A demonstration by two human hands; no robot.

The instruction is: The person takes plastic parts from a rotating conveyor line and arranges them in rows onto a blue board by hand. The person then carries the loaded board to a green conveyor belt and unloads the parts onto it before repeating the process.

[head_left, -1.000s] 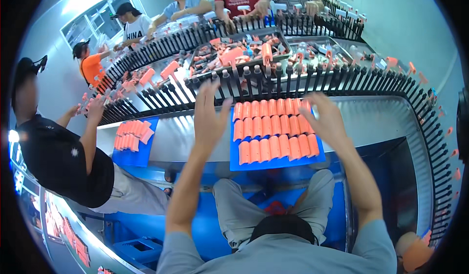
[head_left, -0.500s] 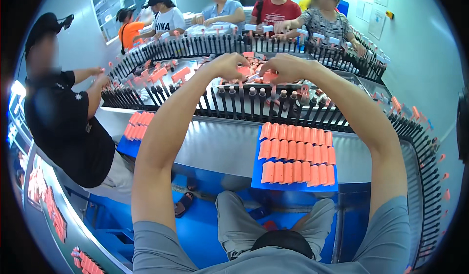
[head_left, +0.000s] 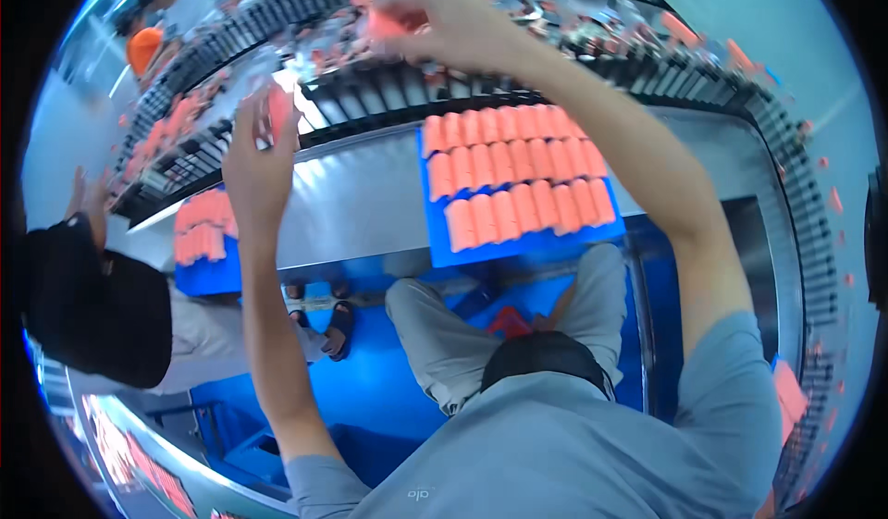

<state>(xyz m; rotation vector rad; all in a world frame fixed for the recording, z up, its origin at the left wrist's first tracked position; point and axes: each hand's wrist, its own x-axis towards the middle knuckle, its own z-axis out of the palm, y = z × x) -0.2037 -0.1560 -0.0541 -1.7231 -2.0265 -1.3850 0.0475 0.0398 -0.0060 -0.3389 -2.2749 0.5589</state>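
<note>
My left hand [head_left: 256, 175] is raised at the near edge of the conveyor, fingers closed round a coral-coloured plastic piece [head_left: 277, 112]. Higher up, over the moving line, my right hand [head_left: 462, 33] grips another coral plastic piece [head_left: 388, 25]; motion smears it. Below and between my arms, a blue board [head_left: 449, 253] carries three rows of curved coral plastic shells [head_left: 499, 161], lying side by side. Black upright holders [head_left: 356, 103] line the conveyor just beyond the metal ledge.
A smaller blue board [head_left: 208, 281] with coral shells sits to the left. Beside it stands a co-worker in a black shirt [head_left: 102, 306]. Across the line, a person in orange [head_left: 143, 50] is partly visible. The metal ledge [head_left: 361, 195] runs along the conveyor; my legs are under it.
My hands, close together over the line before, are now apart: the left has come down and left, each with a coral piece. The view has tilted downward, cutting off most people opposite.
</note>
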